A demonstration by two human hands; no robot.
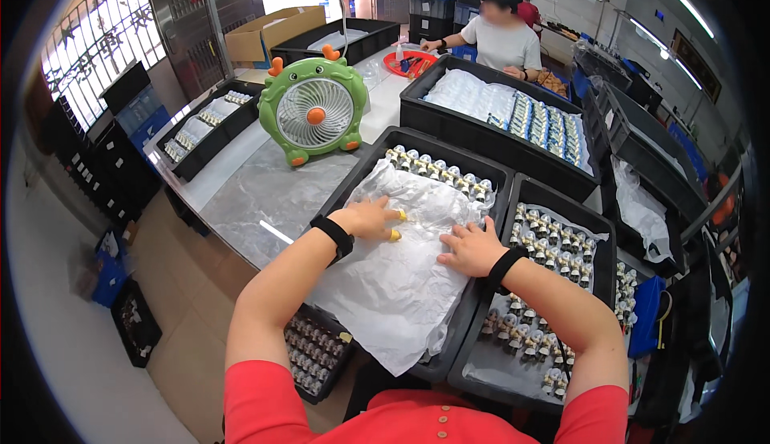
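Observation:
A crinkled white sheet (385,287) covers most of a black tray (393,134) in front of me, and its near end hangs over the tray's front edge. My left hand (367,219) lies on the sheet with fingers stretched out, yellow covers on two fingertips. Opposite it, my right hand (473,249) presses flat on the sheet, fingers spread. Neither hand holds anything. Along the tray's far side stands a row of small figurines (437,170) with clear rounded tops, left uncovered by the sheet. Whatever lies under the sheet is hidden.
A green fan (314,113) stands beyond my left hand. At right is a black tray (523,186) of similar figurines; a larger black crate (481,127) sits behind. Across the table, a person (505,39) works near a red tray (409,62). Another figurine tray (317,356) is below the table's edge.

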